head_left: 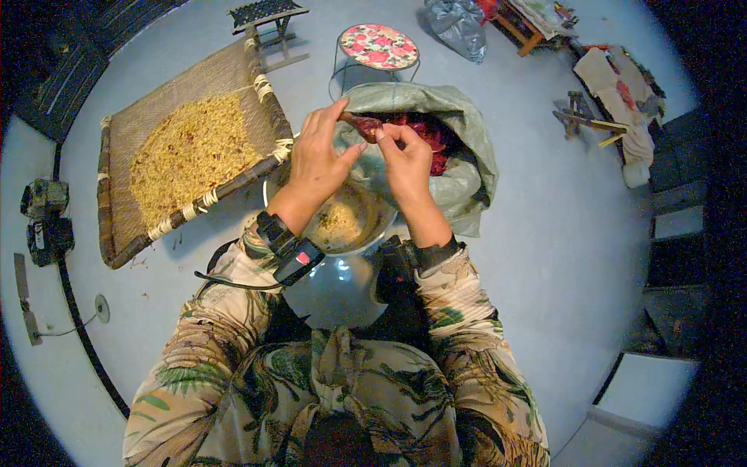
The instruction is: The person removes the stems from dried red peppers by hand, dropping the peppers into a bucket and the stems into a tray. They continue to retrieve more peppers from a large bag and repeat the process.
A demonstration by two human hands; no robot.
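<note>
A dark red dried pepper [366,127] is held between both hands, above the near edge of a green woven sack [467,124] with more red peppers [436,144] inside. My left hand [317,156] grips its left end with thumb and fingers. The fingertips of my right hand [408,159] pinch its right end. Below the hands, a metal bowl [380,222] contains yellow seeds [338,224]. At the left, a woven tray with a wooden frame [124,148] bears a wide spread of yellow seeds [191,152] with dark red bits.
A round stool with a floral top [380,47] stands beyond the sack, and a dark stool [268,15] stands behind the tray. A grey plastic bag [455,27] is at the top. Draped cloth and a wooden stand [580,117] are at the right.
</note>
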